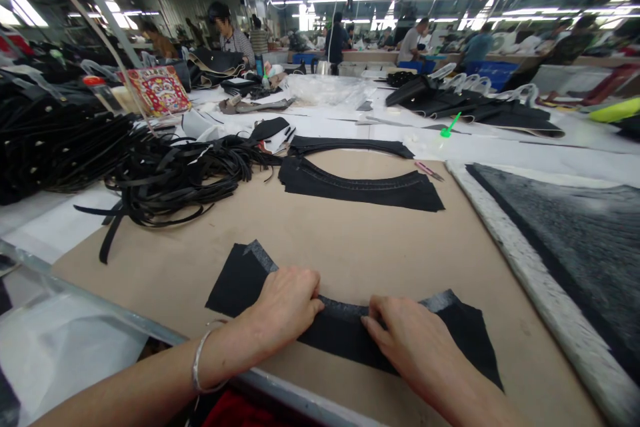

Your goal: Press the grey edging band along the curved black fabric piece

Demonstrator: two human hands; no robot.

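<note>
The black panel (335,340) lies on the desk (380,253) right in front of me, near its front edge, with its curved-in side turned away from me and a grey strip (345,309) running along that curve; my left hand (293,300) is curled with thumb and forefinger pinching the curved edge left of the middle, and my right hand (407,327) pinches the same edge right of the middle, thumb nearer me; the undersides of my fingertips are hidden, so I cannot tell how much cloth each grip takes in.

To work this edge well, I judge it best to handle only the short stretch between my hands at a time, keeping the strip even along the bend; pulling hard would likely stretch the curve or raise puckers, so light pressure from the thumbs should serve, with the rest of the panel left flat; the two ends of the strip rise a little at their corners and probably want the most care.

As for containers, a clear jar (103,95) with a red lid stands at the back left, its contents too unclear to name; a metal jug (323,68) stands farther off, its inside hidden; beyond, a blue crate (493,73) and a pale bin (565,83) sit at the right, and I cannot tell what either holds.
</note>
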